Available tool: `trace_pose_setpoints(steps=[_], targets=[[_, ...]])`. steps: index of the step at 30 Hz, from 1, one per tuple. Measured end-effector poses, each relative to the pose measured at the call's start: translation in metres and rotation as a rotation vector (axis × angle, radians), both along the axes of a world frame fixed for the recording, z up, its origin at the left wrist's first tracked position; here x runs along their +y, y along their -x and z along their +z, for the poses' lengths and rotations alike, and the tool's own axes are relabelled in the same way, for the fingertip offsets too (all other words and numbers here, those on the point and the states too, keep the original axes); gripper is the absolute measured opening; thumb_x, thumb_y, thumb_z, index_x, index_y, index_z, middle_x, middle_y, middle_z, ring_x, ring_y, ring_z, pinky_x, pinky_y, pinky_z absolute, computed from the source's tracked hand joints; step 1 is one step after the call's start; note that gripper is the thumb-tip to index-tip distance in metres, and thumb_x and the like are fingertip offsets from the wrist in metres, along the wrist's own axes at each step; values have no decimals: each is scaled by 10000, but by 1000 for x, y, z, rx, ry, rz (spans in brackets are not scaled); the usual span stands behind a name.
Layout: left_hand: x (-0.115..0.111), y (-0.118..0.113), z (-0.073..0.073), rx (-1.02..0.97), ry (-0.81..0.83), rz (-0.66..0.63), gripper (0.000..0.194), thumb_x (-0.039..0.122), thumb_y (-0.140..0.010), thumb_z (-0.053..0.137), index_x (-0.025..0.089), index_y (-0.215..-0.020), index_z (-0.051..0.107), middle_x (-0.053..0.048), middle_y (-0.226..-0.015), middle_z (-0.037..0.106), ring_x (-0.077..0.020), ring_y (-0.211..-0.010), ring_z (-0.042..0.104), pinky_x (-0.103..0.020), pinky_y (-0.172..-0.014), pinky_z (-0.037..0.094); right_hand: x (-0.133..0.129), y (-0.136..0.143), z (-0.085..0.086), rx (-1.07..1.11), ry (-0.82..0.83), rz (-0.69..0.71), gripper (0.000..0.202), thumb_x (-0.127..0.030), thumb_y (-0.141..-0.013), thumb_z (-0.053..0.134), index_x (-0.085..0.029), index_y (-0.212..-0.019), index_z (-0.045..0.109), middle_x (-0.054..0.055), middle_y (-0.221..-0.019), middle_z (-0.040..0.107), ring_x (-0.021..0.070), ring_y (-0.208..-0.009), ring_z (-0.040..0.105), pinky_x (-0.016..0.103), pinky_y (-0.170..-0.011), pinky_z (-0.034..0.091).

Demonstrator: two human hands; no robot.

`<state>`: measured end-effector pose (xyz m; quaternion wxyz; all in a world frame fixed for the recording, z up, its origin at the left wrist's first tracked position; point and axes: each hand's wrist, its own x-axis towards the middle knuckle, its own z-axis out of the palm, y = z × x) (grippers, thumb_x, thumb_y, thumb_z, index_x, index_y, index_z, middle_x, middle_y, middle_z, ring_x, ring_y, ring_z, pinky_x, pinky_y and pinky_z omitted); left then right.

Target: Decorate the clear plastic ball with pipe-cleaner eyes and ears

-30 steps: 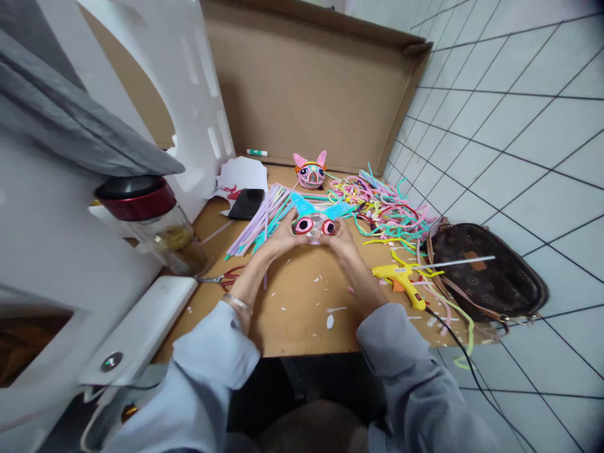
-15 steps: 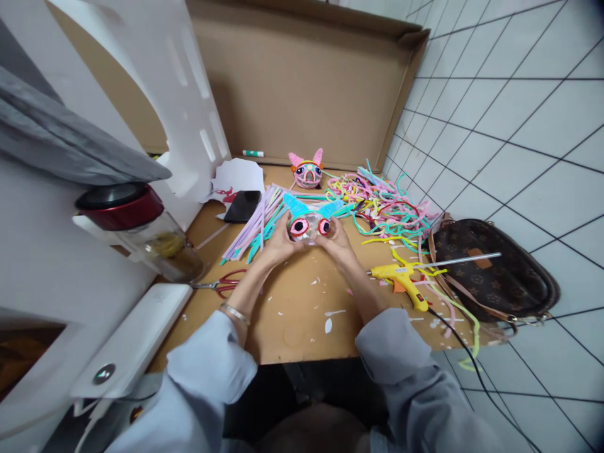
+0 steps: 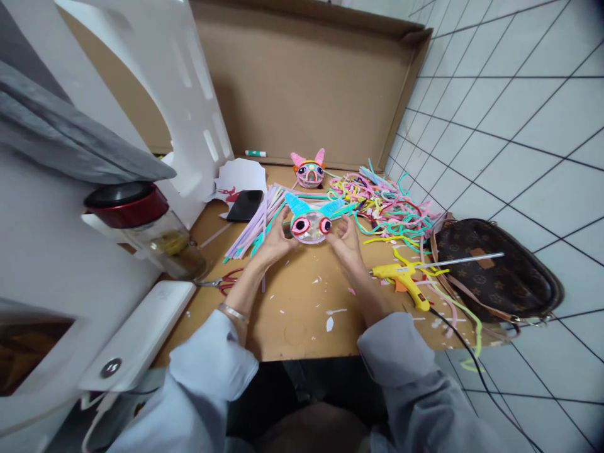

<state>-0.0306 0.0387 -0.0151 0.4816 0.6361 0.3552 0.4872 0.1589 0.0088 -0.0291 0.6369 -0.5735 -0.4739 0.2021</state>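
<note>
A round craft head point(image 3: 311, 234) with blue ears, a clear shiny body and two pink-and-red ringed black eyes sits mid-table, facing me. My left hand point(image 3: 278, 240) is at its left side, fingers apart, with the thumb close to the lower edge. On its right side, my right hand point(image 3: 346, 242) has its fingers spread and slightly away from the head. Behind stands a similar head point(image 3: 309, 173) with pink ears. Pipe cleaners point(image 3: 257, 220) in lilac and green lie to the left, and a tangled pile point(image 3: 387, 201) lies to the right.
A yellow glue gun point(image 3: 401, 277) with a cord and a brown bag point(image 3: 495, 267) are at right. At left are red-handled scissors point(image 3: 226, 282), a black phone point(image 3: 245, 206), a lidded glass jar point(image 3: 165, 245) and a white power strip point(image 3: 141, 333). Cardboard point(image 3: 311, 82) stands behind.
Both hands have loosened from around the blue-eared head and moved slightly outward. More of its clear body now shows. The view has shifted slightly.
</note>
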Motion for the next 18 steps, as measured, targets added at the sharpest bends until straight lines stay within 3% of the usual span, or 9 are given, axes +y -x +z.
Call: trace_pose_setpoints(steps=[4,7,9,14,18], targets=[[6,2,1,0,55,240,831,55,-632,668,226,-1429,511,-133,-1530,485,-317,-1248,615,-420,-944,598,-13,-3,22,-2,10,-185,435,-263,-637,638,-200,-1065,604,53,-1012,650,216,-937,614,390,-894,510],[6,3,4,24,33,489,582,67,-708,588,179,-1278,613,-125,-1339,623,-273,-1125,659,-410,-944,580,-21,1,33,-37,19,-150,154,-284,-702,564,-205,-824,617,8,-791,629,179,-744,575,337,-774,495],[2,3,8,62,-62,598,419,117,-781,565,166,-1187,656,-112,-1222,663,-245,-1051,667,-397,-956,555,-25,6,35,-49,25,-96,114,-305,-747,550,-209,-748,612,-2,-707,620,169,-676,548,315,-710,474],[-14,2,19,149,-323,644,214,255,-941,492,178,-986,686,-70,-1021,691,-214,-1009,642,-332,-948,493,-35,13,30,-155,19,-16,173,-344,-841,537,-209,-755,601,10,-728,631,181,-716,560,307,-706,437],[-20,0,23,188,-327,656,265,299,-1014,425,193,-867,620,-37,-875,671,-189,-873,629,-291,-844,471,-54,9,22,-397,45,-27,243,-293,-938,420,-243,-720,516,23,-748,597,204,-754,547,325,-737,406]])
